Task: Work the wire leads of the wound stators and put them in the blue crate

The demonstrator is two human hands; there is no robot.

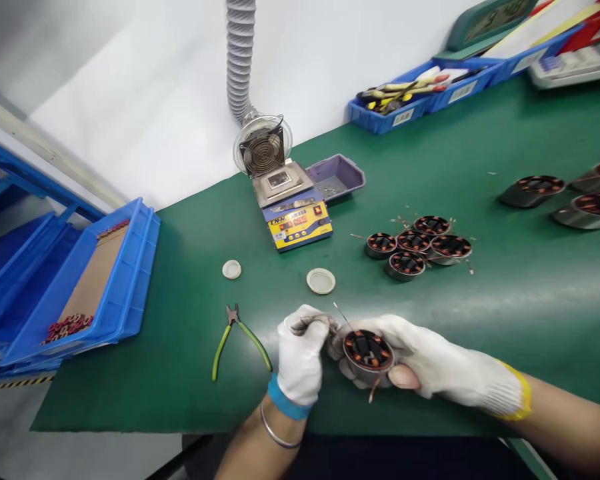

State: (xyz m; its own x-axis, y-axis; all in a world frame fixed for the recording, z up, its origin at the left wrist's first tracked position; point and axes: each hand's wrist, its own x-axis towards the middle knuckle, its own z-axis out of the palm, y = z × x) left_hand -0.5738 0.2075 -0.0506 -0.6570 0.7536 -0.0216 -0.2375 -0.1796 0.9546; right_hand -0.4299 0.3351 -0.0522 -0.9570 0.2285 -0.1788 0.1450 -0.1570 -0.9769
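Observation:
My right hand, in a white glove with a yellow cuff and a bare thumb tip, grips a motor stator in a metal ring. Copper windings and a black core face up. One thin wire rises from its far side, and a copper lead hangs at the near side. Just left of it, my left hand, gloved in white with a blue cuff, has its fingers pinched together against the stator's left side. What lies between those fingertips is hidden. Green-handled cutters lie open left of this hand.
Several stators stand behind my right hand, with larger ones farther right. Two shallow lids lie near a yellow-fronted solder pot and a purple tray. Blue bins stand left; tool bins line the back.

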